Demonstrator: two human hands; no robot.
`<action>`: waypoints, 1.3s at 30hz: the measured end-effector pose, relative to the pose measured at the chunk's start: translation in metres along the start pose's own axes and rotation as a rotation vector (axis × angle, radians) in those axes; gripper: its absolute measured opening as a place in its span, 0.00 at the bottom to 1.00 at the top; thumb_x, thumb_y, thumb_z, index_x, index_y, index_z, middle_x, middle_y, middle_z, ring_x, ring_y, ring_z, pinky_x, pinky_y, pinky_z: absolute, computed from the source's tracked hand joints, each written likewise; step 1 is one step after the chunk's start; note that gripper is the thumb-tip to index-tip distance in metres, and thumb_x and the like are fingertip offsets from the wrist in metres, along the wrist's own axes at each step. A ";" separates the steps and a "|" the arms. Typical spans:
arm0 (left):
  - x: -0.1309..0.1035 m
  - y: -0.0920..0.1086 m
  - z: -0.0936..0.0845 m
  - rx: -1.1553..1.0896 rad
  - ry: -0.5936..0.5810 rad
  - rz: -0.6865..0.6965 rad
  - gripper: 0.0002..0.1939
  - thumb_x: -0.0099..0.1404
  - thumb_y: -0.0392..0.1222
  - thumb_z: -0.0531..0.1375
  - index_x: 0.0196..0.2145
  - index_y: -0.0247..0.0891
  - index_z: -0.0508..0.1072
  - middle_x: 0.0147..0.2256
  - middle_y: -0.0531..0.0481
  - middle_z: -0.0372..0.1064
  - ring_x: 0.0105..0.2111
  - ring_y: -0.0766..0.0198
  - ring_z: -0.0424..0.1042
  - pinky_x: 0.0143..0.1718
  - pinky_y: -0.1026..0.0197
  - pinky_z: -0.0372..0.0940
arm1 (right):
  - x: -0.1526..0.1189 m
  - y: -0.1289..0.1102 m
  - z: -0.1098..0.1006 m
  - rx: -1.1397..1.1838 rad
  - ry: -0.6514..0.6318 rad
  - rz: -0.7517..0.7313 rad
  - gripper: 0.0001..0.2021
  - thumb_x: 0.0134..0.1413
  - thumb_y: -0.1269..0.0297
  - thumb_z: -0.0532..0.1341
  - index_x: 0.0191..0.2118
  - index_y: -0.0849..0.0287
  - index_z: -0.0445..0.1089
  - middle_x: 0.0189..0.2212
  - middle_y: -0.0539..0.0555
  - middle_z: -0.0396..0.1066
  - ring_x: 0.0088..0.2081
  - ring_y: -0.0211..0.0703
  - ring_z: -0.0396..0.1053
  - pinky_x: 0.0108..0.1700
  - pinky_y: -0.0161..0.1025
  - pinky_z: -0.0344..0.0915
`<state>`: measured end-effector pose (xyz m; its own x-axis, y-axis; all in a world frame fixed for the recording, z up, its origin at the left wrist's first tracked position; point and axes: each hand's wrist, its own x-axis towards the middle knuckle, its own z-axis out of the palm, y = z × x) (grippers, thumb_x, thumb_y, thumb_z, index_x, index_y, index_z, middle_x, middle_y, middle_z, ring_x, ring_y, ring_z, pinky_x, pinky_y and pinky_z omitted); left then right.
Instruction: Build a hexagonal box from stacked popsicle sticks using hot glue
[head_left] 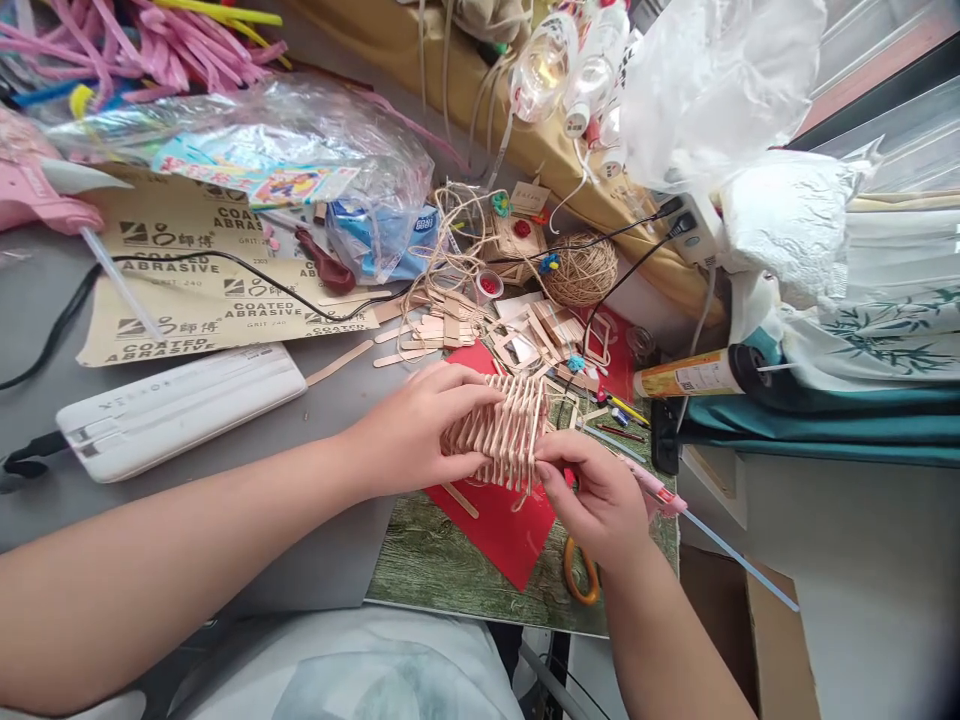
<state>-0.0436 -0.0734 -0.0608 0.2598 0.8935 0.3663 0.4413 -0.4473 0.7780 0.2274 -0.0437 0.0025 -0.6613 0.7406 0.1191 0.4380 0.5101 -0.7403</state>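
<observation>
A stacked craft-stick structure, with many thin wooden sticks in layers, is held between my hands above a red sheet. My left hand is closed around its left side, thumb and fingers on opposite faces. At its right end, my right hand pinches the edge of a stick between thumb and fingertips. A pink glue gun with a pale blue glue stick lies beyond my right hand, partly hidden by it. Orange-handled scissors lie below that hand. One loose craft stick rests on the red sheet.
Loose craft sticks are heaped behind the structure, beside a twine ball. A white power bank and sandpaper sheets lie left. A black cable crosses them. A cup lies on its side at right.
</observation>
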 end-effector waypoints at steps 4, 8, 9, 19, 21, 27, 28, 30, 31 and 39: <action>-0.003 0.010 -0.006 0.089 0.048 0.121 0.27 0.66 0.42 0.67 0.61 0.44 0.71 0.57 0.43 0.72 0.57 0.51 0.71 0.63 0.46 0.65 | -0.017 0.005 0.008 0.071 0.095 0.058 0.04 0.70 0.67 0.62 0.46 0.52 0.74 0.39 0.55 0.76 0.41 0.47 0.76 0.46 0.47 0.74; -0.004 0.014 -0.009 0.145 0.036 0.172 0.26 0.67 0.41 0.66 0.61 0.44 0.70 0.57 0.43 0.73 0.56 0.51 0.71 0.62 0.47 0.64 | -0.023 0.010 0.011 0.073 0.104 0.087 0.04 0.70 0.66 0.62 0.46 0.52 0.74 0.39 0.56 0.77 0.41 0.48 0.76 0.44 0.46 0.75; -0.004 0.014 -0.009 0.154 0.034 0.178 0.26 0.67 0.41 0.66 0.62 0.44 0.70 0.57 0.43 0.73 0.56 0.51 0.71 0.62 0.47 0.64 | -0.024 0.010 0.010 0.062 0.104 0.074 0.05 0.70 0.67 0.62 0.46 0.52 0.74 0.39 0.56 0.77 0.41 0.48 0.76 0.44 0.46 0.75; -0.006 0.009 -0.005 0.169 0.028 0.201 0.29 0.68 0.43 0.67 0.64 0.49 0.69 0.56 0.44 0.75 0.55 0.50 0.73 0.59 0.46 0.65 | -0.015 -0.013 -0.012 -0.118 -0.035 -0.011 0.08 0.67 0.74 0.61 0.42 0.52 0.72 0.32 0.50 0.75 0.31 0.41 0.70 0.34 0.40 0.66; -0.006 0.008 -0.004 0.181 0.022 0.222 0.28 0.69 0.44 0.67 0.65 0.49 0.69 0.56 0.44 0.75 0.55 0.50 0.73 0.59 0.46 0.65 | -0.015 -0.014 -0.012 -0.133 -0.037 -0.009 0.08 0.66 0.75 0.61 0.42 0.52 0.72 0.32 0.50 0.75 0.31 0.40 0.69 0.34 0.40 0.66; -0.008 0.013 -0.004 0.225 0.038 0.230 0.28 0.71 0.46 0.66 0.66 0.47 0.67 0.56 0.44 0.76 0.56 0.52 0.73 0.60 0.48 0.64 | -0.022 -0.006 -0.011 -0.085 -0.008 0.101 0.07 0.66 0.73 0.61 0.41 0.52 0.72 0.30 0.49 0.71 0.29 0.40 0.66 0.32 0.39 0.64; -0.008 0.014 -0.004 0.239 0.044 0.231 0.28 0.71 0.46 0.66 0.66 0.47 0.67 0.56 0.44 0.77 0.55 0.52 0.74 0.59 0.48 0.63 | -0.023 -0.004 -0.011 -0.059 -0.006 0.122 0.06 0.67 0.72 0.62 0.40 0.53 0.73 0.30 0.50 0.71 0.29 0.41 0.66 0.32 0.40 0.64; -0.010 0.017 -0.004 0.278 0.050 0.238 0.27 0.72 0.47 0.66 0.66 0.47 0.67 0.56 0.45 0.78 0.55 0.52 0.74 0.58 0.49 0.63 | -0.026 0.000 -0.011 -0.003 -0.003 0.173 0.05 0.67 0.70 0.62 0.40 0.53 0.73 0.30 0.51 0.72 0.30 0.42 0.67 0.33 0.40 0.64; -0.010 0.018 -0.003 0.294 0.053 0.246 0.27 0.72 0.47 0.66 0.65 0.47 0.67 0.56 0.45 0.78 0.55 0.52 0.75 0.57 0.49 0.62 | -0.027 0.001 -0.011 0.022 -0.002 0.200 0.04 0.68 0.69 0.62 0.40 0.53 0.73 0.30 0.51 0.71 0.30 0.42 0.67 0.33 0.41 0.65; -0.012 0.023 -0.002 0.318 0.059 0.286 0.17 0.77 0.46 0.60 0.61 0.45 0.71 0.56 0.50 0.79 0.52 0.55 0.76 0.50 0.49 0.60 | -0.031 0.010 -0.011 0.132 -0.030 0.316 0.05 0.69 0.61 0.63 0.40 0.54 0.73 0.32 0.53 0.71 0.32 0.44 0.67 0.33 0.41 0.67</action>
<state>-0.0381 -0.0941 -0.0461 0.3644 0.7283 0.5804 0.6039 -0.6592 0.4481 0.2588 -0.0569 -0.0013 -0.5235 0.8391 -0.1478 0.5428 0.1947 -0.8170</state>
